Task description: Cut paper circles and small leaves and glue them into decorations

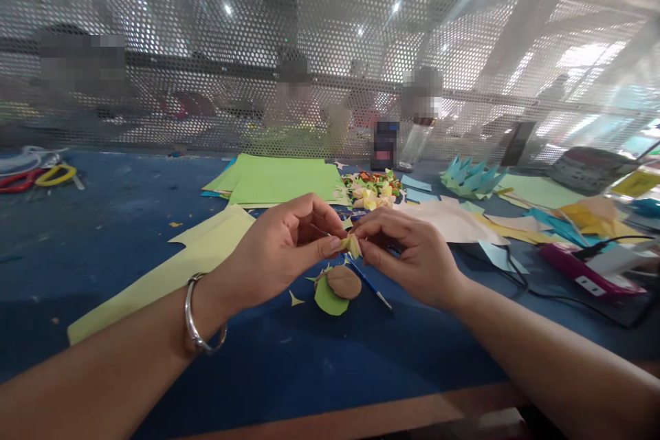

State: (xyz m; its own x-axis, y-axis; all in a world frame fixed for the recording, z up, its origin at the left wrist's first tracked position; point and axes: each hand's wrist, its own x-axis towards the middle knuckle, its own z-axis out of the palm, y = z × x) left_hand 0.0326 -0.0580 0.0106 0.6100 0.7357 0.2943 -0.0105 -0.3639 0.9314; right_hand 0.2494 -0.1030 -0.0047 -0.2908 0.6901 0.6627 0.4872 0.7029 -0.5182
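Between my two hands, a small pale yellow paper flower (353, 245) is pinched above the blue table. My left hand (293, 244), with a silver bangle at its wrist, grips the flower's left side between thumb and fingers. On the other side, the thumb and index finger of my right hand (407, 251) close on its right edge. Just below lie a round brown disc (344, 282) and a green paper circle (330, 299), partly overlapping. Beside them rests a thin blue stick-like tool (372, 283). A small pale paper scrap (295, 299) is to the left.
Green paper sheets (283, 179) are stacked behind my hands, with a pile of small paper flowers (372, 189) beside them. Scissors (56, 175) lie far left. A purple power strip (588, 271) with black cables sits right, near a blue folded-paper piece (471, 179). Perforated metal panels (330, 27) stand behind.
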